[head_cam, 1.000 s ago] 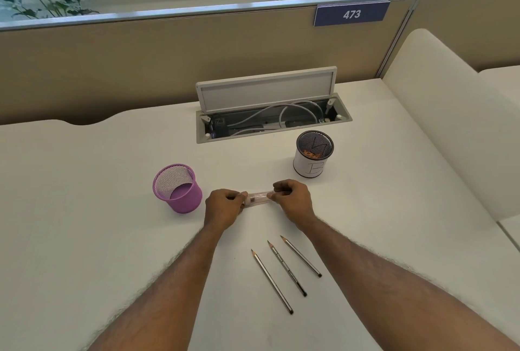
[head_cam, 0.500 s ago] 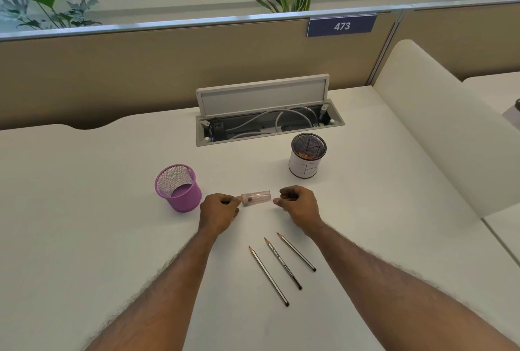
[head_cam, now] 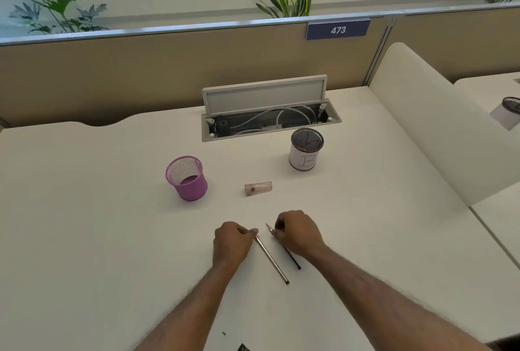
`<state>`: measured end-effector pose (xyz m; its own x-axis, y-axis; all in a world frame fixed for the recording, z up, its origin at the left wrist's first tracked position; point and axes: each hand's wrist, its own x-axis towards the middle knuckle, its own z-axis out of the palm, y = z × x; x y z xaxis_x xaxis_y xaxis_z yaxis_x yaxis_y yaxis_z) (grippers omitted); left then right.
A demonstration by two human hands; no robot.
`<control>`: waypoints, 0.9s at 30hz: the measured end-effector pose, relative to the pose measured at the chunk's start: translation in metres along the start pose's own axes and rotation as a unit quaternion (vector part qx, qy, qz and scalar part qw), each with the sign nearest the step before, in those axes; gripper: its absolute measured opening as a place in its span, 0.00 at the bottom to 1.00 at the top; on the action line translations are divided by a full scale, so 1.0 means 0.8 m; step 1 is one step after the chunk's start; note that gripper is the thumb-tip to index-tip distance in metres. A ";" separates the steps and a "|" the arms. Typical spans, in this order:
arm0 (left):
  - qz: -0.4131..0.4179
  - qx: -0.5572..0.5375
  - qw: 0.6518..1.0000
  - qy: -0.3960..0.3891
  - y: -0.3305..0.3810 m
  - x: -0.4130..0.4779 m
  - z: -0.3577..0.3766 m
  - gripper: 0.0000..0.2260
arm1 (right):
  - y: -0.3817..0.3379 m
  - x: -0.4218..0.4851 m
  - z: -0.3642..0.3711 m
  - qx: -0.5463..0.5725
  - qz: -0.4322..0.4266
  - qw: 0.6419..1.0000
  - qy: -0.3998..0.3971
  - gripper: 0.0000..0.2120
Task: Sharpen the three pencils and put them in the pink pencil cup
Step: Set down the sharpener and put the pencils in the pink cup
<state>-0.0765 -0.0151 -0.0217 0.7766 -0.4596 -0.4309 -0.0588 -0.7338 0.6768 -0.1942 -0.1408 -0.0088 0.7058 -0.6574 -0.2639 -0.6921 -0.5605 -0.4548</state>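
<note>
1. Where the bench runs back to a tan divider wall, we see an open cable hatch set into its far side, and a raised white ledge closes it off on the right.
2. Wide bare surface lies to our left and along the near edge; the middle is more crowded.
3. We see the pink pencil cup upright left of centre, with nothing visible inside its mesh.
4. A small clear sharpener lies on its side, to the right of that cup and apart from both hands.
5. Farther back on the right stands a white cup marked "B".
6. Our left hand is curled, its fingertips pinching the tip end of one pencil that lies flat on the bench.
7. Our right hand is curled over a second pencil, whose sharp point shows past the fingers; we cannot tell if it is lifted.
8. We cannot make out a third pencil; the right hand may cover it.
</note>
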 end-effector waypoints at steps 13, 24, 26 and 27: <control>-0.012 0.064 0.998 0.014 -0.003 -0.010 0.032 0.14 | -0.005 -0.019 0.029 0.000 0.062 0.998 0.003 0.09; 0.011 0.055 0.998 0.011 0.001 -0.019 0.017 0.10 | -0.014 -0.016 0.028 0.072 0.070 0.995 0.017 0.07; 0.021 0.045 0.998 0.025 0.004 -0.024 0.001 0.13 | -0.021 -0.013 0.028 0.102 0.069 0.992 0.026 0.06; 0.026 0.038 0.998 0.032 0.005 -0.025 -0.007 0.13 | -0.025 -0.011 0.027 0.119 0.066 0.990 0.029 0.05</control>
<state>-0.0890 -0.0063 -0.0071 0.8090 -0.4680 -0.3557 -0.1461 -0.7462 0.6495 -0.1833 -0.1127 -0.0154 0.5966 -0.7493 -0.2876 -0.7177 -0.3377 -0.6089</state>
